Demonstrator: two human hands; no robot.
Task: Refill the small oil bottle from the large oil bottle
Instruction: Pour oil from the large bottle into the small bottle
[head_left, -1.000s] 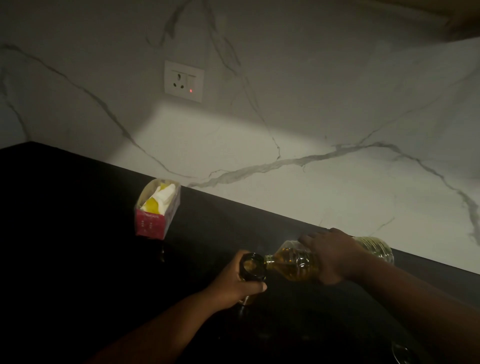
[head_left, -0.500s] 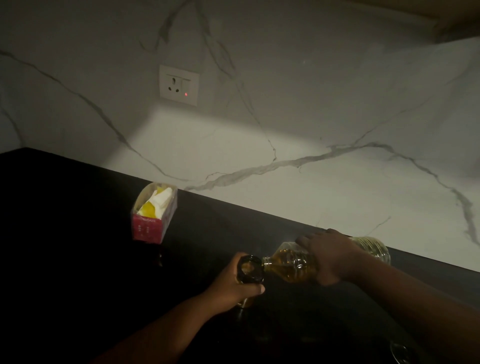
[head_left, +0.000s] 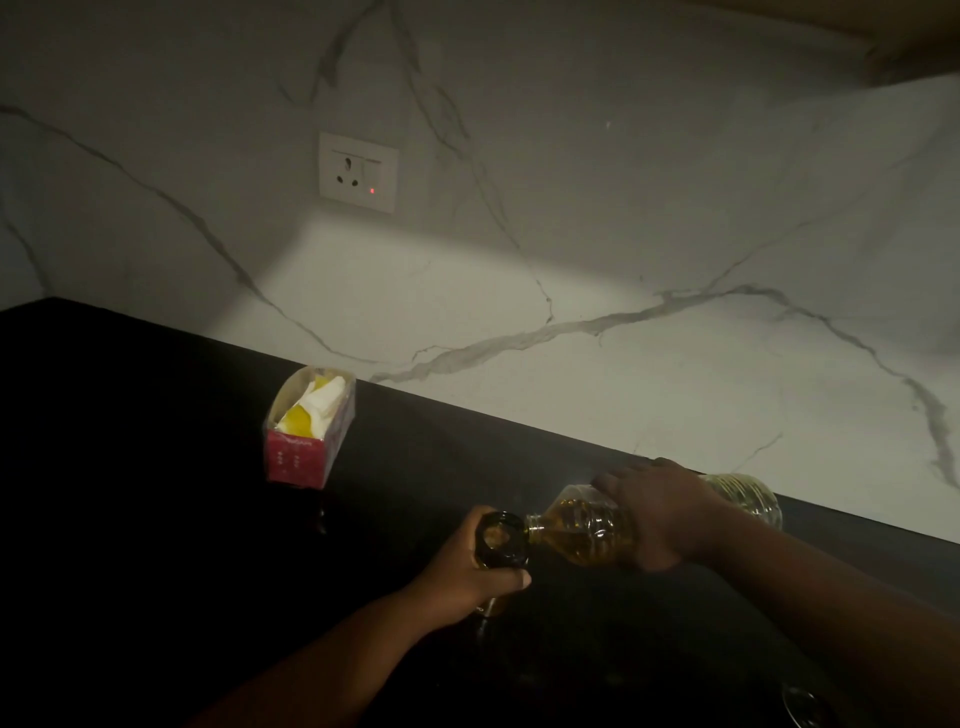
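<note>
Little has shifted: the right hand (head_left: 670, 519) still grips the tipped large oil bottle (head_left: 582, 530), its mouth at the 3 o'clock rim of the small oil bottle (head_left: 501, 540) clasped by the left hand (head_left: 467, 571), so pouring likely continues.

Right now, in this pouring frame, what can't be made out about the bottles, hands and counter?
All in the head view:
- Small bottle: the body sits behind the left hand; fill level unreadable.
- Oil stream: mouths meet, too dark to see flow.
- Large bottle: middle covered by the right hand; label unseen.
- Pink box: print too small.
- Round object: cut by the bottom edge, dark.
</note>
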